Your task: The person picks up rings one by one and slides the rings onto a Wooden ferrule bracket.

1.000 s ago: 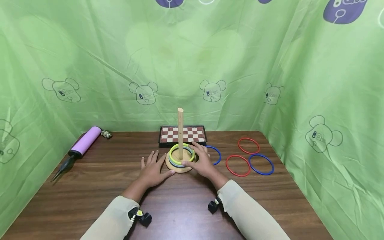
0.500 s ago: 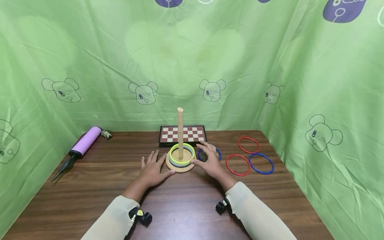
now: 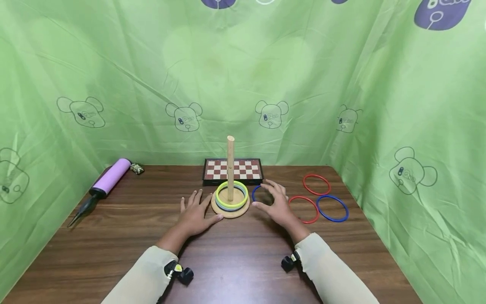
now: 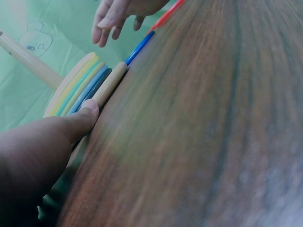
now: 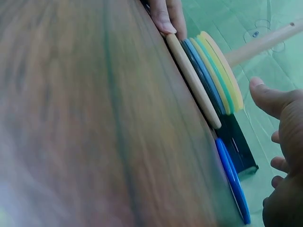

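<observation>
Spread left hand (image 3: 194,217) touches the upright peg stand (image 3: 230,171); empty right hand (image 3: 277,205) is nearer the blue ring (image 5: 231,175) just right of the stand.

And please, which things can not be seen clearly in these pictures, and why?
Blue ring nearest the wooden stand: head view, partly behind the right hand.
Checkered board: head view, partly behind the stand.
Patterned object beside the purple pump: head view, too small to identify.
Left hand: left wrist view, cut off by the left edge.
Tabletop: left wrist view, blurred.
</observation>
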{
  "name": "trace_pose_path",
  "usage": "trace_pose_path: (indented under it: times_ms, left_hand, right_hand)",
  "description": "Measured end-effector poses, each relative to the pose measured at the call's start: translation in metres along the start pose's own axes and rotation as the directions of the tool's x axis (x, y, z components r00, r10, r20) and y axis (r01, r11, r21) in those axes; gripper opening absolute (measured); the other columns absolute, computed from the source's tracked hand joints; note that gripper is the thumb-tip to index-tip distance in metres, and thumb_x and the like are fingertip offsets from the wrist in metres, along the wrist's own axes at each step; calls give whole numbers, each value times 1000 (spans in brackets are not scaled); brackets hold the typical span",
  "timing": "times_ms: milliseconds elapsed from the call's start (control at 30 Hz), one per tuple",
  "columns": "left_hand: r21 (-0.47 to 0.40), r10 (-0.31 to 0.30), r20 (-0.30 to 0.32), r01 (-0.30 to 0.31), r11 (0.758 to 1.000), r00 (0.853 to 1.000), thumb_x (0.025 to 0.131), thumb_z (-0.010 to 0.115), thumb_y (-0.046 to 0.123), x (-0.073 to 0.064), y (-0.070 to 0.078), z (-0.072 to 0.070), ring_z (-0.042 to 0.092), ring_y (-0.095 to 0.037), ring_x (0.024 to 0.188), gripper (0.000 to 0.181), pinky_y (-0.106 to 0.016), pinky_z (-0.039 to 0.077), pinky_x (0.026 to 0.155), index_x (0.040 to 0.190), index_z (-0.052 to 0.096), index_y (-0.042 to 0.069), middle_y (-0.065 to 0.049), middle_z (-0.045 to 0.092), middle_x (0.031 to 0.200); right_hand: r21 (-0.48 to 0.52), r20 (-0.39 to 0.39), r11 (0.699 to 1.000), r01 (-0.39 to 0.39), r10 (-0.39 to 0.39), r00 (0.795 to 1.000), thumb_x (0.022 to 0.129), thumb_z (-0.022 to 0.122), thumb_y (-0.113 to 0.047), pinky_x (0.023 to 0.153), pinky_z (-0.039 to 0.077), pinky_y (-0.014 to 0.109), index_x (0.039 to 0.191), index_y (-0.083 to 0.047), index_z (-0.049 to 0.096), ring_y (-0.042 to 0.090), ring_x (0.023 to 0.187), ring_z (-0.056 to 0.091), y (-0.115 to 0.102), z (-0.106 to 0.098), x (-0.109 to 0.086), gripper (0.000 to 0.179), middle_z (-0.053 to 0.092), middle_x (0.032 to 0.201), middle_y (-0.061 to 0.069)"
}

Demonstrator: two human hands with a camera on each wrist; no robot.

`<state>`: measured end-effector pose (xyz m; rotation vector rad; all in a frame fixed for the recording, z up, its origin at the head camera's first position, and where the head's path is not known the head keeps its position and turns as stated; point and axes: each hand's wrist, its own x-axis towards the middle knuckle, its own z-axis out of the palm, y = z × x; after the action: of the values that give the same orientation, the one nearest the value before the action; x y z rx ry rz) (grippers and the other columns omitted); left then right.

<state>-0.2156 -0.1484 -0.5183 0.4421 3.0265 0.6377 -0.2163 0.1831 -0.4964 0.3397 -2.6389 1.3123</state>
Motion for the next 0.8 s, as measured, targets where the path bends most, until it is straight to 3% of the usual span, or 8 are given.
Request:
trace_pose_path:
  times_ms: [333,800]
  left_hand:
    - [-5,-2,1,2,1000,1000,94,65,79,-1,0,-2,16,-52,168,101,-84,2,128,171,39,18,-29,25,178]
    - [26,3,1,-3,1000,1000,95,62,81,0,0,2,18,-53,167,101,-86,5,127,172,38,20,-29,26,178]
  right_hand:
    - [-9,-9,997,-75,75,997,86,95,-34,122,16,75,151,-5,63,42,161,26,13,-10,3,79,45,171,15]
    - [-167,-36,978,-123,119,992,87,94,-42,120,17,75,151,-10,64,42,160,28,24,-14,1,77,47,169,13]
